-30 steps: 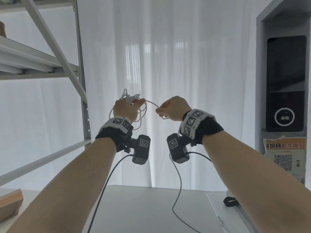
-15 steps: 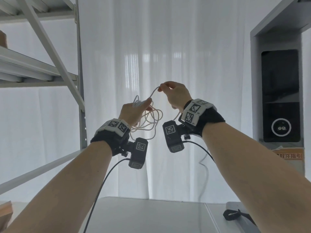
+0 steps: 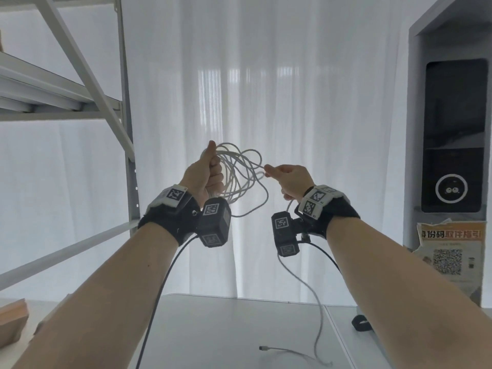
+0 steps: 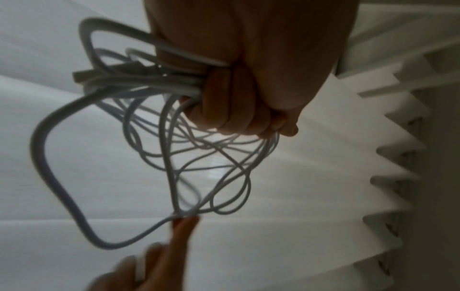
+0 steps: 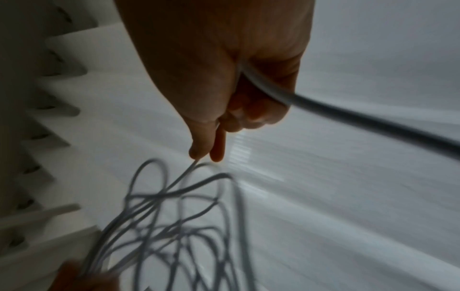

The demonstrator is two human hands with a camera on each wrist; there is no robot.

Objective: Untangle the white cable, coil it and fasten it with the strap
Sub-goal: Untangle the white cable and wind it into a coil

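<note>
My left hand point(image 3: 213, 169) is raised with the thumb up and grips a bundle of white cable point(image 3: 239, 177) loops in its fist point(image 4: 248, 88). The loops point(image 4: 179, 157) fan out toward my right hand point(image 3: 267, 170), whose thumb and forefinger point(image 5: 199, 155) pinch one strand at the edge of the coil. The cable runs on through the right palm point(image 5: 261, 84). Its loose tail point(image 3: 314, 296) hangs down to the table, where the plug end point(image 3: 263, 348) lies. A black strap point(image 3: 360, 323) lies on the table at the right, partly behind my right forearm.
A grey metal rack point(image 3: 125, 129) stands at the left and a grey cabinet with a dark screen point(image 3: 452, 134) at the right. White curtains hang behind. Below is a white table point(image 3: 226, 328), with a brown object point(image 3: 13, 320) at its left edge.
My right hand came down from above the coil to its right side, still pinching a strand. The left hand turned thumb up. The coil has more loops now.
</note>
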